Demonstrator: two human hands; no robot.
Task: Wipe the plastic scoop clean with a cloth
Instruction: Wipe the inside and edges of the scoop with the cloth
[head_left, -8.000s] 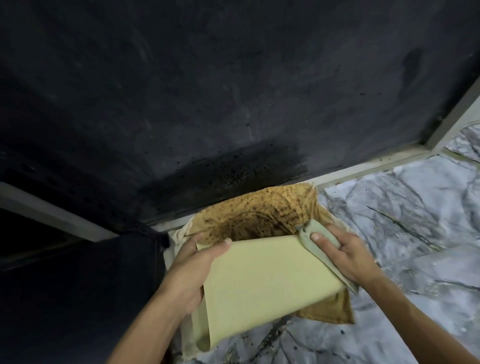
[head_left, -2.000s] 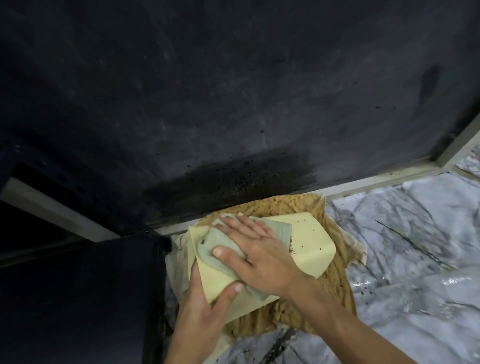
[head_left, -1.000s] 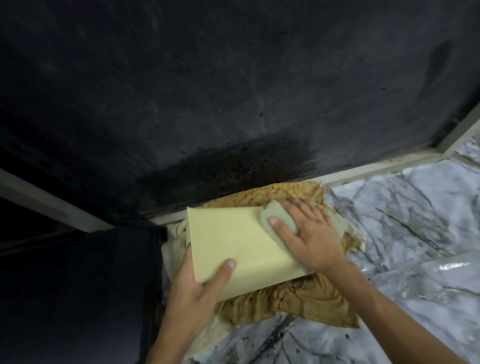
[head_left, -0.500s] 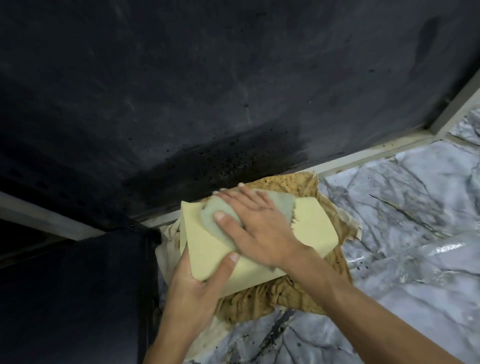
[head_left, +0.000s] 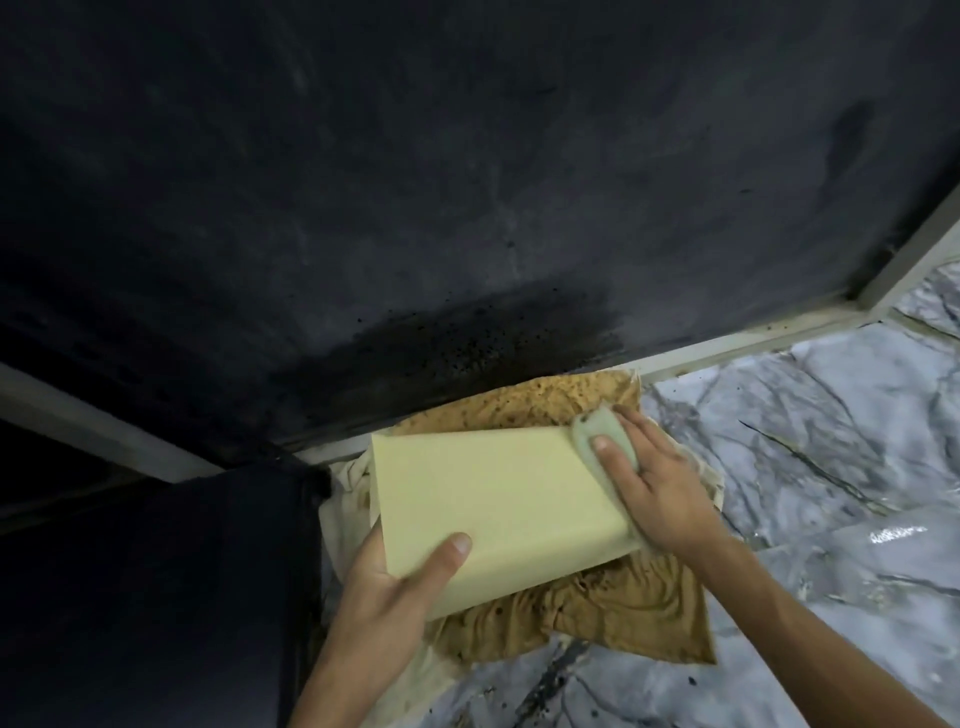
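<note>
head camera is looking down at a pale yellow plastic scoop (head_left: 498, 514), held tilted just above a crumpled brown rag (head_left: 618, 618) that is lying on a marbled grey floor (head_left: 831, 467) at the foot of a dark, speckled wall (head_left: 467, 182). left hand (head_left: 384, 597) is gripping the scoop's near lower corner, thumb curled over the flat top face and the other fingers hidden underneath, so it is closed on the scoop. right hand (head_left: 660, 488) is pressing a small grey-green cloth (head_left: 605, 441) against the scoop's far rounded edge, fingers (head_left: 613, 457) bent over the wad and closed on it. scoop is looking broad, boxy and smooth, with a matt flat face and soft rounded corners; probably light and stiff, maybe a little slick under a damp cloth, so the corner pinch with the thumb on top seems the sensible hold while the other hand is rubbing. cloth is looking soft and pliable, folding to the edge. brown rag underneath is looking stained with dark flecks, loosely wrinkled, and a paler fabric (head_left: 348, 499) is showing at its left. flat face is appearing clean; whether the inside is clean, cannot tell.
</note>
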